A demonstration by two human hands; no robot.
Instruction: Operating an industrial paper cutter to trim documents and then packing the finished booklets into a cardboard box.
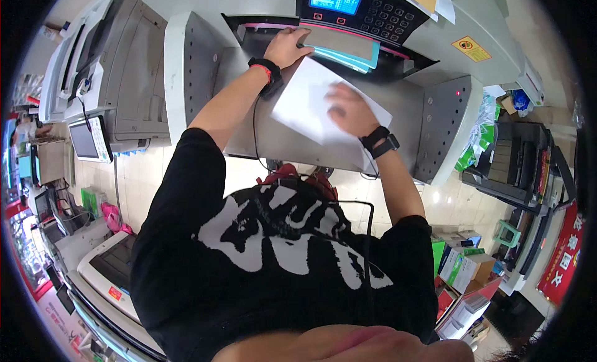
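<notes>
My left hand [286, 46] reaches into the slot of a grey paper cutting machine [435, 107] and rests on a stack of light green and blue paper [345, 54] under its blade bar. My right hand [349, 109], blurred by motion, lies flat on a loose stack of white sheets [305, 104] on the machine's grey bed. Both wrists carry black bands. The machine's control panel with a blue screen [336, 1] and a keypad [388, 17] sits above the slot.
A large grey copier with a touch panel [87, 140] stands at the left. Another white printer [112, 272] is at lower left. Shelves with boxes and paper packs [472, 269] fill the right side. Pale floor tiles [143, 175] run between the machines.
</notes>
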